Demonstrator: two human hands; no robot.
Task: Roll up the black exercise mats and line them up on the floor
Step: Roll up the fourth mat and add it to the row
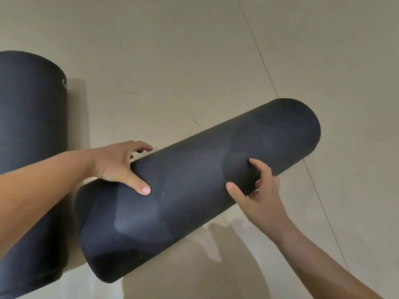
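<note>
We hold the rolled mat [194,180], left hand [117,164] curled over it, right hand [259,188] maybe pinching its edge. Next, turn it straight beside the other roll [30,147].

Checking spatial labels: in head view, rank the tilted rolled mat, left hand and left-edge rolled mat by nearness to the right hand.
1. Tilted rolled mat, gripped by the right hand.
2. Left hand, farther along that roll.
3. Left-edge rolled mat, far left.
</note>
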